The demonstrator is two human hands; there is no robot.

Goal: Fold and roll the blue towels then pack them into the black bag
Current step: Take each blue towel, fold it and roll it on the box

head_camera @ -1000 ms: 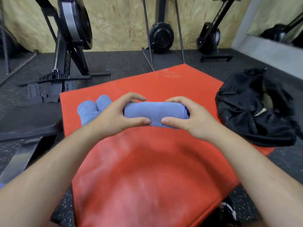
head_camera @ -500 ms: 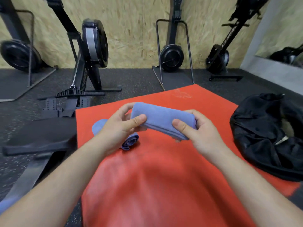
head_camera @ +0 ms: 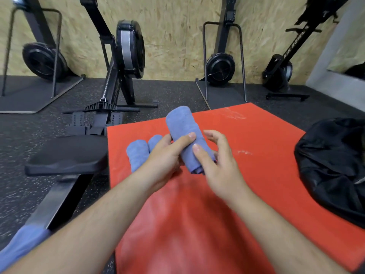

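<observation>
A rolled blue towel (head_camera: 181, 127) is lifted above the red mat (head_camera: 256, 155), tilted nearly upright with its far end up. My left hand (head_camera: 167, 155) grips its lower half, thumb across the front. My right hand (head_camera: 217, 161) touches the roll's lower right side with the thumb, its fingers spread and loose. Two more rolled blue towels (head_camera: 138, 155) lie side by side on the mat, just left of my left hand. The black bag (head_camera: 331, 167) sits crumpled at the mat's right edge.
A rowing machine with its black seat (head_camera: 65, 155) and rail stands close on the left of the mat. More rowers (head_camera: 221, 66) lean against the wooden wall at the back. Blue cloth (head_camera: 23, 244) shows at the lower left corner.
The roll came up off the mat and swung from lying crosswise to nearly upright. My right hand loosened from a grip to a light touch. The camera tilted up.
</observation>
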